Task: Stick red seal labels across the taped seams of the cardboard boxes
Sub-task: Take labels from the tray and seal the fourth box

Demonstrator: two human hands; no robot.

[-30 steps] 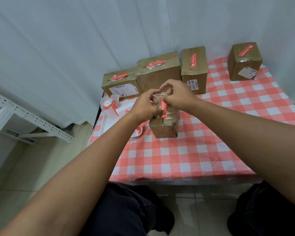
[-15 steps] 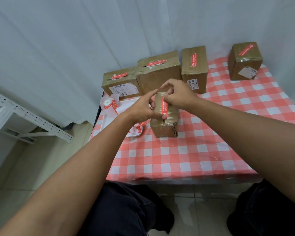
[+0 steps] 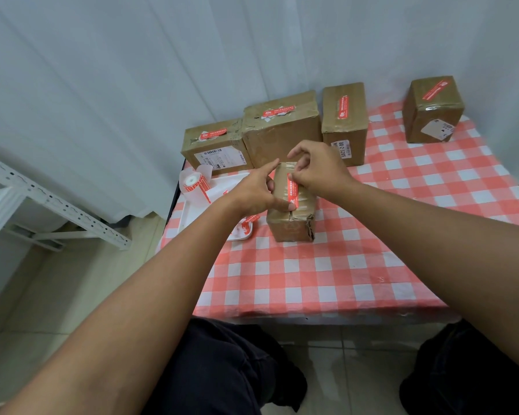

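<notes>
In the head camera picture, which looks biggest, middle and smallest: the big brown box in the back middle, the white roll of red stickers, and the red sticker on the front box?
1. Big brown cardboard box at the back middle.
2. White roll of red seal labels.
3. Red seal label on the front box, partly hidden by fingers, so close to the roll.

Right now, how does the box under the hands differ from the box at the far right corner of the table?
The near box stands mid-table between both hands; the far-right box stands alone by the curtain, untouched. The near box's red label is still being pressed down by the left hand and right hand; the far-right box's label lies fully stuck, diagonal. Both are taped brown cardboard.
</notes>
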